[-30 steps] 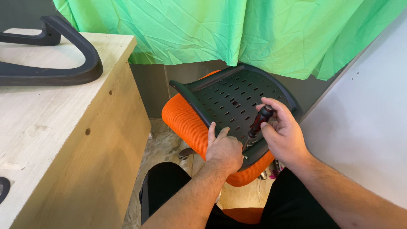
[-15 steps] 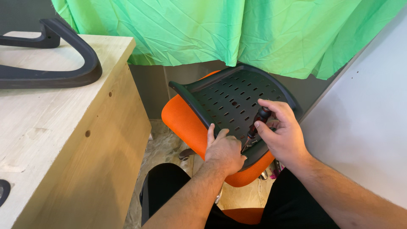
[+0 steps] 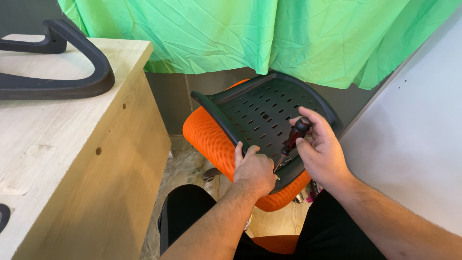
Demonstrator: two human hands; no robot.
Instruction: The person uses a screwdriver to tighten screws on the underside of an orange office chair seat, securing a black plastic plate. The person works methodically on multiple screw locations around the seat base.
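An orange chair seat (image 3: pixel 207 137) stands tilted on my lap, its black slotted plastic underside (image 3: pixel 262 113) facing me. My left hand (image 3: pixel 254 171) rests on the lower edge of that black panel, fingers curled against it. My right hand (image 3: pixel 322 151) grips a screwdriver (image 3: pixel 293 137) with a red and black handle. The tool slants down to the left, and its tip meets the panel beside my left hand. What lies under the tip is hidden by my fingers.
A light wooden cabinet (image 3: pixel 86 159) stands at left, with a black chair armrest (image 3: pixel 57 72) lying on top. A green cloth (image 3: pixel 250 33) hangs behind. A white wall (image 3: pixel 414 144) is at right. A stone tile floor (image 3: pixel 185 168) shows below.
My right hand has shifted its grip slightly on the screwdriver handle. My left hand has stayed on the panel's lower edge.
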